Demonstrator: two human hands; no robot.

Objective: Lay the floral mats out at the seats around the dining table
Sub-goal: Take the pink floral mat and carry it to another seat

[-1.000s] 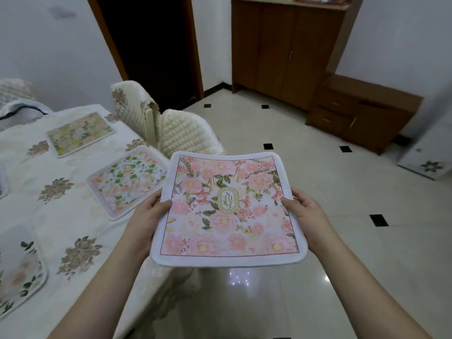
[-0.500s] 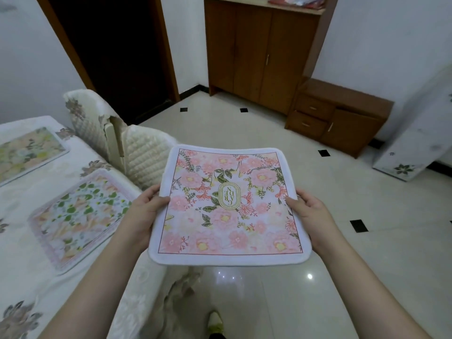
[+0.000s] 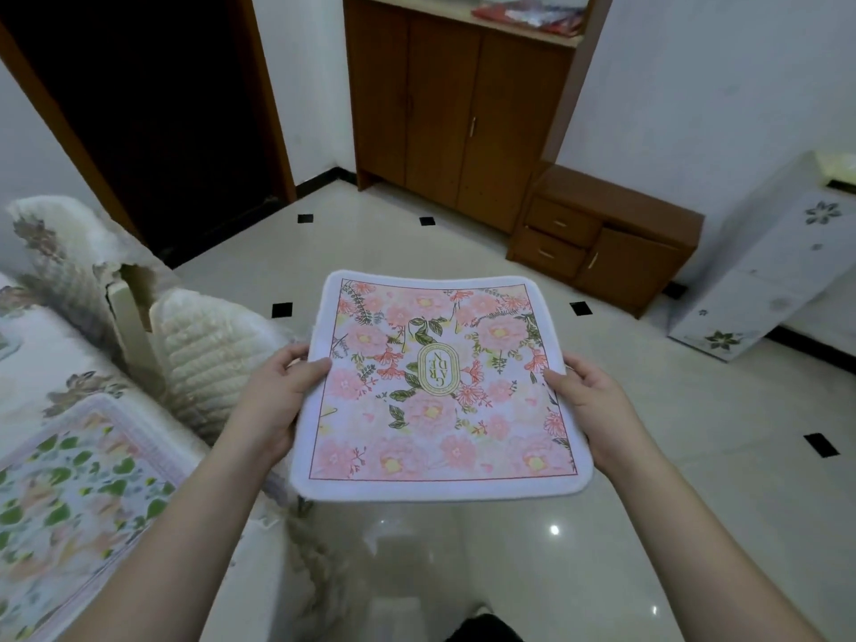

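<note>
A square pink floral mat with a white border and a gold oval emblem is held flat in the air above the floor, to the right of the dining table. My left hand grips its left edge, thumb on top. My right hand grips its right edge the same way. A second floral mat, with green leaves, lies on the table's white floral cloth at the lower left.
A chair with a cream quilted cover stands pushed against the table's right side. A tall wooden cabinet and a low drawer unit line the far wall. A white floral box stands at the right. A dark doorway opens behind the chair.
The view has swung right and away from the table: the far mats have left the frame and more open floor shows. Both hands keep the same hold on the pink mat.
</note>
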